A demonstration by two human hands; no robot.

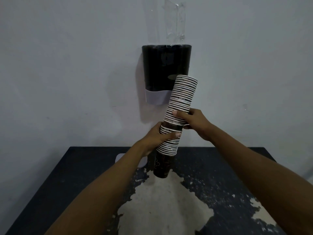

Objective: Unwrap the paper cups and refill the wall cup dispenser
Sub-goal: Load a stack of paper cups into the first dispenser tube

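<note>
Both hands grip my tilted cup stack (pixel 177 114).
Left hand (pixel 157 136) low, right hand (pixel 194 122) higher, before the dispenser (pixel 166 70).

cup stack (pixel 179 112) before dispenser (pixel 166 72), lower right | dispenser on wall (pixel 67 65) | table (pixel 67 175) below

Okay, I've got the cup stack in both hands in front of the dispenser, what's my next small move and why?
Probably lift the cup stack higher. Its top sits beside the black dispenser body, below the rim, and the stack leans right. Left hand and right hand both grip it low.
</note>
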